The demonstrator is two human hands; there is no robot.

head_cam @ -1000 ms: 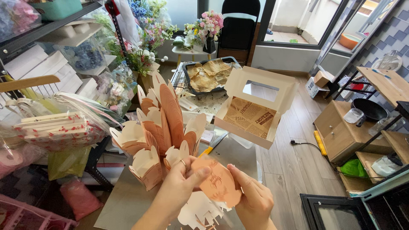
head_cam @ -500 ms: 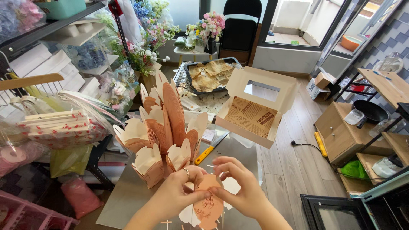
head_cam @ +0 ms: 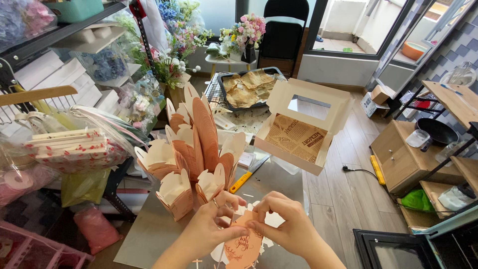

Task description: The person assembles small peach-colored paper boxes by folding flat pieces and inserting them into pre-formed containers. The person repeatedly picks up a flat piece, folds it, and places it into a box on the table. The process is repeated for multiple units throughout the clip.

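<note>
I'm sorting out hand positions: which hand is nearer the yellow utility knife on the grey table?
Left. The left hand sits just below the yellow utility knife; the right hand is farther off, below and right of it.

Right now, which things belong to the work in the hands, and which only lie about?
In use: left hand, right hand, peach paper piece, folded petal boxes.
Lying about: yellow cutter, window box, tray of paper, flowers.

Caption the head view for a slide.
Both hands, left hand and right hand, pinch a peach paper cutout beside petal-shaped paper boxes.
</note>
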